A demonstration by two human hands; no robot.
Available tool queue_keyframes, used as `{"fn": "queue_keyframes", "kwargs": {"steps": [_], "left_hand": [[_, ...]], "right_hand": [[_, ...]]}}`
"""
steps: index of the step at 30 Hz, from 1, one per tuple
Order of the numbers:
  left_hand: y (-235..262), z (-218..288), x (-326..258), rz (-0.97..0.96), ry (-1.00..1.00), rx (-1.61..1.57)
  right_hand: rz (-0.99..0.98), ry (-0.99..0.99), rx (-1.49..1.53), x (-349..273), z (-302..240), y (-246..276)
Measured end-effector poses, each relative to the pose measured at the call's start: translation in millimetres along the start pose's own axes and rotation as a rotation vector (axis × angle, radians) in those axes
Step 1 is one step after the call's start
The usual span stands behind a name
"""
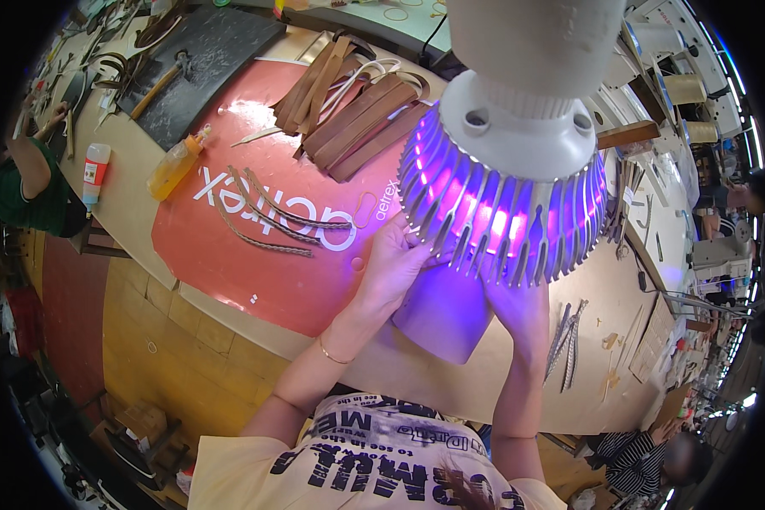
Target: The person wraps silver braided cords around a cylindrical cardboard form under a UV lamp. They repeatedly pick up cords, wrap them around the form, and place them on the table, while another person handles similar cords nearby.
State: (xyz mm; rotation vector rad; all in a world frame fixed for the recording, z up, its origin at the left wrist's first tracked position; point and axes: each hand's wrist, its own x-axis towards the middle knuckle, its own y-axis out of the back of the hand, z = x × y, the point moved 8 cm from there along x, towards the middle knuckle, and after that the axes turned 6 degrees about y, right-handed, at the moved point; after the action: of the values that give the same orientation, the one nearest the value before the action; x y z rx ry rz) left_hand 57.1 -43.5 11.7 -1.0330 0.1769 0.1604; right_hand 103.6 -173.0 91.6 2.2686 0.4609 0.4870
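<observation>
A large lamp (506, 200) with a ribbed metal rim and purple light hangs over my hands. My left hand (393, 268) is bent at its left edge, thumb and fingers drawn together in a pinch; what they hold is hidden. Under the lamp's right side, my right hand (518, 310) shows only its back and wrist, its fingers covered by the rim. Between both hands lies a smooth, curved-edged sheet (444, 314) lit purple. Several thin braided strips (272, 217) rest on the red mat (302, 293), left of my left hand.
Brown leather strips (357, 123) are piled beyond the mat. A yellow glue bottle (175, 167), a white bottle (95, 172) and a hammer (157, 85) on a black slab (229, 55) sit leftward. More braided strips (567, 344) lie right. People work at left (38, 183) and lower right (637, 459).
</observation>
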Motion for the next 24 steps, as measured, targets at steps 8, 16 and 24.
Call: {"fn": "queue_keyframes", "kwargs": {"steps": [8, 16, 24], "left_hand": [[-3.6, 4.9, 0.5, 0.006, -0.121, 0.077], [5.0, -0.3, 9.2, 0.251, -0.040, 0.238], [9.3, -8.2, 7.6, 0.310, 0.058, 0.252]], "right_hand": [[-0.024, -0.118, -0.031, -2.6, 2.0, -1.1], [-0.025, -0.049, -0.072, -0.3, 10.7, 3.9], [-0.104, -0.176, 0.000, -4.8, 18.4, 9.4]]}}
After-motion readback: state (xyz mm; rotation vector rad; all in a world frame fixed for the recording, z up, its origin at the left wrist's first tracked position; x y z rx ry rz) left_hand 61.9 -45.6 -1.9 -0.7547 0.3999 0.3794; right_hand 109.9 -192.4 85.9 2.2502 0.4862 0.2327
